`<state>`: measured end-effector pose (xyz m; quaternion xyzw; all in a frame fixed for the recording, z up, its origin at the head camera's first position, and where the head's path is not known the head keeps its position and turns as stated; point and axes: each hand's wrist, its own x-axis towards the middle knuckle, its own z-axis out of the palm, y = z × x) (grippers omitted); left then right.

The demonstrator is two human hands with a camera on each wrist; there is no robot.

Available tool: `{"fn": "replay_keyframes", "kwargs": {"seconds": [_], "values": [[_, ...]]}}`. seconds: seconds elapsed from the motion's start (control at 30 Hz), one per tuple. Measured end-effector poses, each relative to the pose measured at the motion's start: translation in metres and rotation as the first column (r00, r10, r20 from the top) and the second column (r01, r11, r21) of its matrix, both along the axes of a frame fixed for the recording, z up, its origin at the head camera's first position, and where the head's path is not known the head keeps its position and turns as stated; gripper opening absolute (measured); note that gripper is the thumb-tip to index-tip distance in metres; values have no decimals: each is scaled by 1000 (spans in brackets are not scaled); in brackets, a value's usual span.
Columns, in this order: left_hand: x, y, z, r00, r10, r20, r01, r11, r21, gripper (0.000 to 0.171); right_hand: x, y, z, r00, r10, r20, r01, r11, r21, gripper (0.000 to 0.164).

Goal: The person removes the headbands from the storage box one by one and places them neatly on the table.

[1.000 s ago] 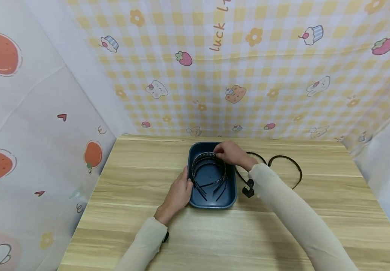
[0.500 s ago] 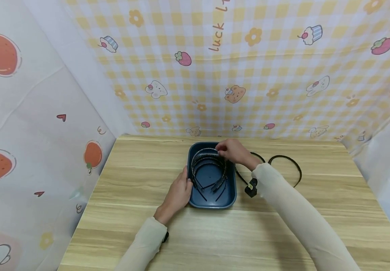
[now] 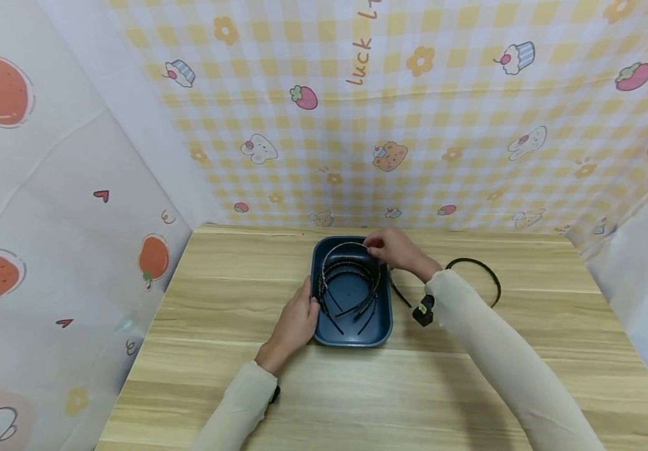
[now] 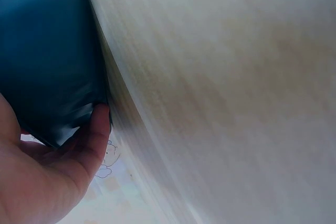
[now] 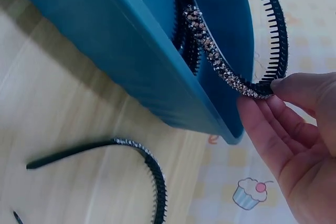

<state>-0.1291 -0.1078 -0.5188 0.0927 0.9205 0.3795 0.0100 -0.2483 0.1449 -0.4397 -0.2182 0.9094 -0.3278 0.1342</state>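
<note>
My right hand point(image 3: 394, 247) pinches a black toothed headband point(image 5: 214, 51) with glittery stones between thumb and fingertips. That headband is raised and tilted at the back of a dark blue plastic bin point(image 3: 352, 344), its ends reaching down inside. Several more dark headbands point(image 3: 349, 273) lie nested in the bin. My left hand point(image 3: 295, 316) holds the bin's left side, thumb at the rim; in the left wrist view, a curled finger touches the bin's outer wall point(image 4: 47, 40).
Right of the bin, a black headband point(image 3: 484, 268) lies on the wooden table point(image 3: 216, 300). Another headband point(image 5: 155, 174) rests closer to the bin, partly hidden by my right arm in the head view. A patterned cloth point(image 3: 324, 125) hangs behind the table.
My right hand has shifted slightly right and away, lifting the pinched headband up from the others in the bin. My left hand and the bin have stayed in place.
</note>
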Motion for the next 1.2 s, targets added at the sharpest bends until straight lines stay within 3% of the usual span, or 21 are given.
{"fn": "replay_keyframes", "kwargs": {"seconds": [0.23, 0.53, 1.2], "values": [[0, 1, 0, 1000, 3, 18, -3, 1000, 3, 55, -2, 13, 4, 1000, -17, 11, 17, 1000, -20, 27], [-1, 0, -2, 1000, 1, 15, -1, 1000, 2, 55, -6, 38, 8, 996, -55, -68, 54, 999, -6, 25], [-1, 1, -3, 999, 3, 36, -3, 1000, -8, 55, -1, 112, 11, 980, -164, -112, 170, 984, 47, 27]]}}
